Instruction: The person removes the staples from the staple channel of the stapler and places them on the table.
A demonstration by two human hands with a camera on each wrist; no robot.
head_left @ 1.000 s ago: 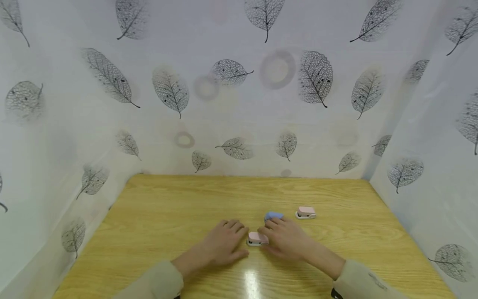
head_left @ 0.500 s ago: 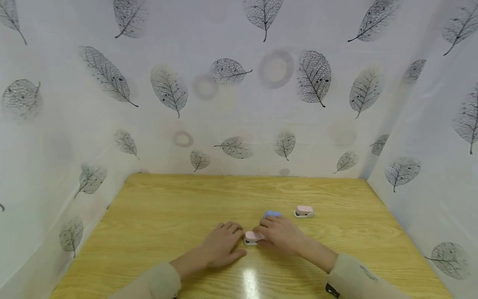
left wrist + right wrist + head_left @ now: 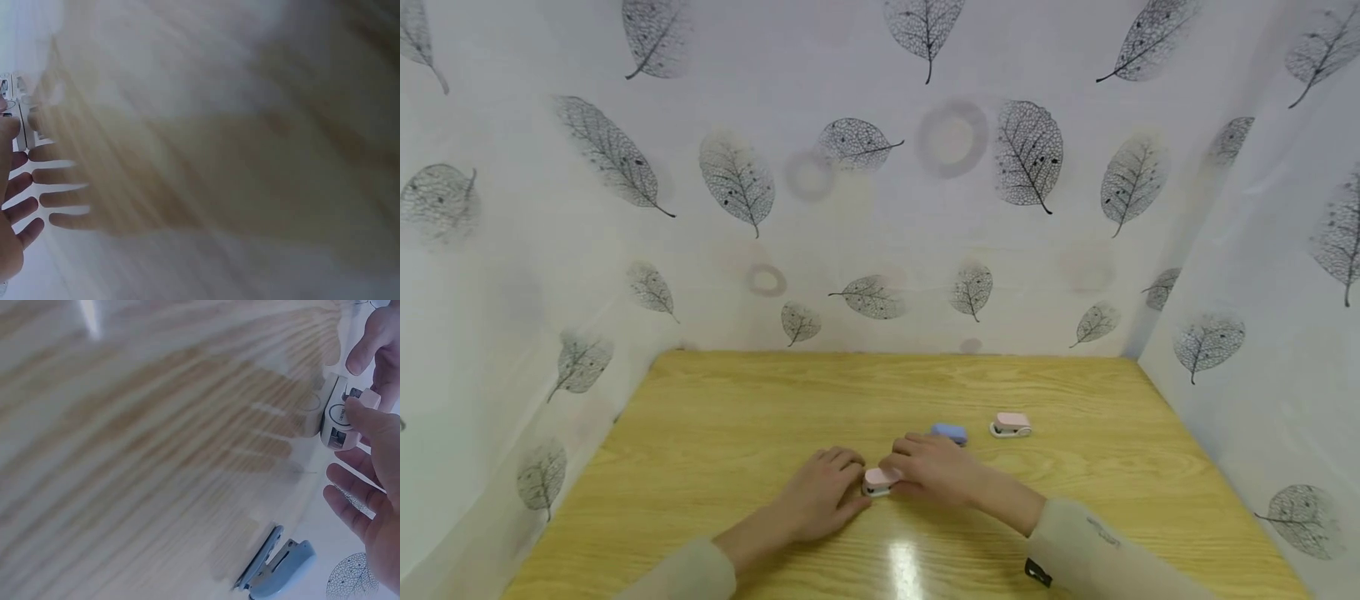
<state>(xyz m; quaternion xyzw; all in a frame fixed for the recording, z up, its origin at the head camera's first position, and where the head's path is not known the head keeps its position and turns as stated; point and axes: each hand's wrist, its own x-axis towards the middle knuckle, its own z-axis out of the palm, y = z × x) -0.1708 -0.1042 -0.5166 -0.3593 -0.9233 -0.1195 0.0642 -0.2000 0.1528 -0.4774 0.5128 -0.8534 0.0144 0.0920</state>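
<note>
On the table, a small pink-and-white stapler (image 3: 878, 482) lies between the two hands. My right hand (image 3: 936, 471) grips its right end; in the right wrist view the thumb lies along the side of the stapler (image 3: 340, 415), the other fingers behind it. At the stapler's left end is my left hand (image 3: 822, 496), fingers relaxed and thumb extended; whether it touches the stapler is unclear. Those loosely spread fingers also show at the edge of the left wrist view, on the left hand (image 3: 15, 212). Just behind my right hand sits a blue stapler (image 3: 950, 432).
A second pink-and-white stapler (image 3: 1011, 425) stands farther back, right of the blue one. The wood-grain table (image 3: 737, 400) meets leaf-patterned walls (image 3: 910, 225) at its back and both sides.
My right hand has slid left, bringing the pink-and-white stapler with it. My left hand has shifted left too. More of the blue stapler shows now.
</note>
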